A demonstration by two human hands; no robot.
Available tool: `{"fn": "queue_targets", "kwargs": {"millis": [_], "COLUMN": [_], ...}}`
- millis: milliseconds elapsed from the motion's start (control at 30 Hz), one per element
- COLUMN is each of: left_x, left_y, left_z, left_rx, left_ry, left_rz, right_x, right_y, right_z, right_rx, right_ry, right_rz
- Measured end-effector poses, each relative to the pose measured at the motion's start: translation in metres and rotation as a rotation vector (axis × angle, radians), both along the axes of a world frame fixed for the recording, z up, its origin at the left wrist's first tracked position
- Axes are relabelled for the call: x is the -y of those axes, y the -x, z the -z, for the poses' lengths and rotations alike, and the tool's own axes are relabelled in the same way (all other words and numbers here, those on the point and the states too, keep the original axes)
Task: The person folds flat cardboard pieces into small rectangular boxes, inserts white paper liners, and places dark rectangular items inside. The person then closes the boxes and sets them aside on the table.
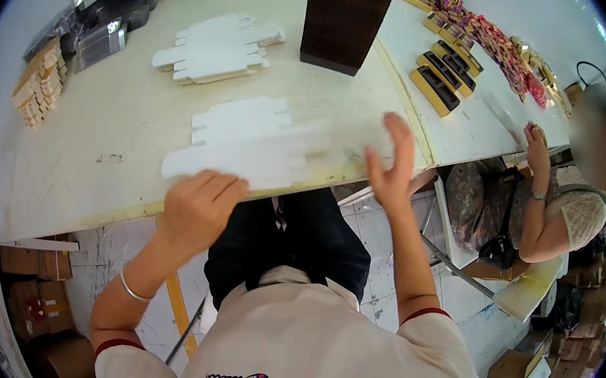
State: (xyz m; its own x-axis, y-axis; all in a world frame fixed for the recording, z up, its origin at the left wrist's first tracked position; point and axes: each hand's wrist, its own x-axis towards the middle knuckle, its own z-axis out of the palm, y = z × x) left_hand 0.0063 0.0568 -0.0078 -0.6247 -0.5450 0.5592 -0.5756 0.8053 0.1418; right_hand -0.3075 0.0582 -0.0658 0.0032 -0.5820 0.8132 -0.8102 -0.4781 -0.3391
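A flat white carton blank [245, 140] with cut flaps lies at the table's front edge, its right side smeared by motion. My left hand [201, 205] is on its near left part, fingers curled together over the near edge; the thumb is hidden. My right hand [393, 165] is raised to the right of the blank, apart from it, with thumb and fingers spread and nothing in them. Farther back lies a stack of similar white carton blanks [218, 49]. A tall dark brown box [346, 18] stands to its right.
Small pale boxes [39, 82] are piled at the far left beside dark plastic-wrapped packs [99, 42]. On the right are gold boxes with black inserts [446, 74] and a heap of small colourful packets [498, 43]. Another person [571, 212] sits at the right.
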Motion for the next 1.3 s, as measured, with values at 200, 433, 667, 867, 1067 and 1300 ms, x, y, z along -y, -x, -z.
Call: {"fn": "queue_targets", "kwargs": {"millis": [200,433,667,867,1067,1300], "left_x": [0.012,0.009,-0.012,0.028,0.028,0.025], "left_y": [0.011,0.021,0.008,0.005,0.006,-0.011], "left_z": [0.027,0.034,0.05,0.042,0.028,0.029], "left_rx": [-0.294,-0.028,-0.119,0.023,0.055,-0.209], "left_ry": [-0.827,-0.154,-0.218,-0.28,-0.022,-0.666], "left_rz": [-0.129,-0.119,-0.105,-0.159,-0.257,-0.326], "right_x": [-0.03,-0.012,-0.013,0.018,0.026,-0.016], "right_y": [-0.075,-0.084,-0.091,-0.1,-0.105,-0.143], "right_z": [0.007,0.017,0.007,-0.02,-0.034,-0.033], "right_rx": [-0.242,-0.392,-0.443,-0.427,-0.091,0.437], "right_ry": [0.024,-0.11,-0.198,-0.598,-0.851,-0.851], "right_rz": [-0.365,-0.408,-0.389,-0.394,-0.415,-0.888]}}
